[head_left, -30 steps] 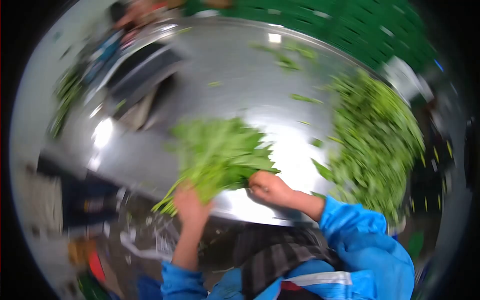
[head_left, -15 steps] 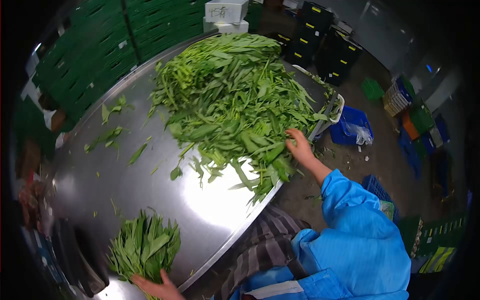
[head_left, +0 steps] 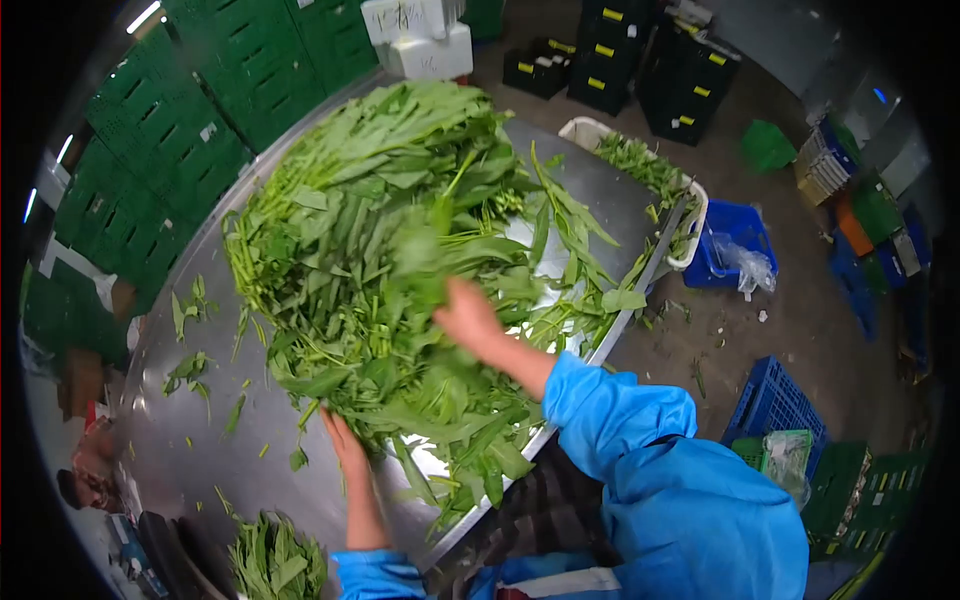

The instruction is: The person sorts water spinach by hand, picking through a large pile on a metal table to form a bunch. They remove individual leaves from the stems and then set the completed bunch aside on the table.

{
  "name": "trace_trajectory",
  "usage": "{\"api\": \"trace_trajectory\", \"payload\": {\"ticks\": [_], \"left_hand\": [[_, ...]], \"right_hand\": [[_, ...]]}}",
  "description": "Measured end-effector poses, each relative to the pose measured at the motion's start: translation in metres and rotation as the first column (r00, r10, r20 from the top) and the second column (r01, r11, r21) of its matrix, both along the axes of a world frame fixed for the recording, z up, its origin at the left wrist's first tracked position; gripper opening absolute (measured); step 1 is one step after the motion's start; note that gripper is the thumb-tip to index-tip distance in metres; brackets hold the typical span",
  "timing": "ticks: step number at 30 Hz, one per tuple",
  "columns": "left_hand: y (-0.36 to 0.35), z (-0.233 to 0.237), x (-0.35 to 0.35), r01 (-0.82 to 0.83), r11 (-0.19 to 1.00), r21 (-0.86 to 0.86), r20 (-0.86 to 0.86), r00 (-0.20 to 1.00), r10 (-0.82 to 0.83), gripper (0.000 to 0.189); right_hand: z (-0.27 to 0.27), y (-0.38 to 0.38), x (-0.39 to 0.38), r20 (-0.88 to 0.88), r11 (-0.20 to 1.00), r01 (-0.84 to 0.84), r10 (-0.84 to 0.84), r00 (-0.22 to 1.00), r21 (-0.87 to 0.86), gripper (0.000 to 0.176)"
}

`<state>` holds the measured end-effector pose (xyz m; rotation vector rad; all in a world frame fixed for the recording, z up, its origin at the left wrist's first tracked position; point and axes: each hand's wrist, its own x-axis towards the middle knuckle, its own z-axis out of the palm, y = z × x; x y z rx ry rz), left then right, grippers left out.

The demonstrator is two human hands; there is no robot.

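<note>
A large heap of leafy greens (head_left: 340, 230), with long pointed leaves like water spinach, covers much of the steel table (head_left: 210, 410). My left hand (head_left: 347, 443) lies against the heap's near left edge, its fingers stretched out and touching stems and leaves. Over the middle of the heap is my right hand (head_left: 472, 322), somewhat blurred, its fingers curled at a smeared clump of greens (head_left: 422, 255) that it seems to grip. A separate bunch of greens (head_left: 277, 562) rests at the table's near left, partly cut off by the frame.
Loose leaves (head_left: 188, 372) are scattered on the table's left side. Green crates (head_left: 165, 150) line the far left, beside white foam boxes (head_left: 432, 52). Off the right edge stand a white tub (head_left: 697, 215) of greens and a blue bin (head_left: 712, 270). A blue crate (head_left: 770, 400) sits lower right.
My left hand has left the separate bunch and moved up to the heap. My right hand has moved from the heap's right edge inward, shifting greens leftward. The view has also shifted.
</note>
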<state>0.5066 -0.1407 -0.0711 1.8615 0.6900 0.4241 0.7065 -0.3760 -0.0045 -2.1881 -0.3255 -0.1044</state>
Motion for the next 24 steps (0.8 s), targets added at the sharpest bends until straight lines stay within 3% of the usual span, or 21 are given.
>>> {"api": "trace_trajectory", "payload": {"ticks": [1,2,4,5,8,9,11,12,13,15,16,17,18,19,20,21,23,24], "left_hand": [[-0.009,0.011,0.015,-0.018,0.994,-0.11,0.041,0.999,0.023,0.067],[-0.018,0.021,0.025,-0.073,0.962,-0.263,0.065,0.993,0.093,0.069],[-0.036,0.042,0.03,-0.167,0.825,-0.539,0.096,0.961,0.258,0.071],[-0.041,0.052,0.026,-0.046,0.745,-0.666,0.182,0.958,0.221,0.063],[-0.022,0.01,-0.012,-0.243,0.841,-0.483,-0.081,0.969,0.233,0.054],[-0.016,-0.01,-0.019,-0.328,0.869,-0.37,-0.061,0.942,0.329,0.048],[-0.004,-0.033,-0.042,-0.272,0.936,-0.225,-0.118,0.961,0.25,0.047],[-0.001,-0.037,-0.052,-0.236,0.959,-0.158,-0.149,0.966,0.213,0.046],[-0.03,0.008,-0.036,-0.229,0.939,-0.257,-0.056,0.973,0.222,0.041],[-0.004,-0.026,-0.058,-0.219,0.953,-0.209,-0.136,0.972,0.193,0.031],[0.007,-0.043,-0.064,-0.211,0.968,-0.133,-0.154,0.97,0.19,0.028],[0.011,-0.054,-0.066,-0.203,0.979,-0.021,-0.052,0.978,0.202,0.026],[0.031,-0.086,-0.077,-0.144,0.873,-0.466,0.262,0.92,0.291,0.026],[0.023,-0.072,-0.073,-0.276,0.945,-0.174,0.18,0.935,0.306,0.027],[0.014,-0.061,-0.068,-0.359,0.923,0.14,0.092,0.933,0.349,0.028],[0.001,-0.033,-0.058,-0.433,0.886,0.169,0.115,0.901,0.418,0.03],[-0.003,-0.025,-0.07,-0.487,0.861,0.15,0.15,0.872,0.467,0.039],[-0.001,-0.027,-0.072,-0.505,0.852,0.136,0.168,0.86,0.483,0.046]], "right_hand": [[0.004,0.015,-0.018,-0.081,0.984,-0.166,0.16,0.984,-0.065,0.035],[-0.01,0.032,-0.041,-0.049,0.965,-0.26,0.259,0.965,-0.015,0.034],[-0.012,0.043,-0.092,0.033,0.849,-0.476,0.495,0.868,-0.228,0.031],[-0.009,0.045,-0.109,-0.195,0.71,-0.653,0.624,0.757,-0.264,0.038],[-0.008,0.008,-0.155,0.125,0.576,-0.713,0.805,0.58,-0.4,0.055],[-0.002,-0.006,-0.153,0.133,0.557,-0.8,0.831,0.541,-0.223,0.052],[0.012,-0.036,-0.132,0.171,0.445,-0.885,0.869,0.464,0.139,0.046],[0.022,-0.057,-0.113,-0.09,0.577,-0.774,0.813,0.576,0.26,0.033],[0.021,-0.075,-0.092,-0.214,0.707,-0.69,0.705,0.676,0.151,0.021],[-0.02,-0.091,-0.062,0.124,0.879,-0.463,0.475,0.871,-0.119,0.019],[-0.01,-0.091,-0.051,0.084,0.883,-0.456,0.465,0.881,-0.108,0.021],[-0.016,-0.081,-0.048,0.022,0.856,-0.482,0.494,0.869,-0.19,0.029],[-0.021,-0.066,-0.046,-0.046,0.811,-0.52,0.528,0.848,-0.267,0.03],[-0.026,-0.05,-0.047,-0.12,0.757,-0.557,0.553,0.824,-0.341,0.03],[-0.028,-0.037,-0.05,-0.198,0.694,-0.593,0.567,0.799,-0.409,0.031],[-0.028,-0.031,-0.043,-0.307,0.638,-0.656,0.581,0.754,-0.403,0.03],[0.021,-0.05,-0.03,-0.64,0.732,-0.665,0.442,0.629,-0.147,0.028],[0.024,-0.076,-0.023,-0.543,0.744,-0.647,0.478,0.69,-0.168,0.028]]}}
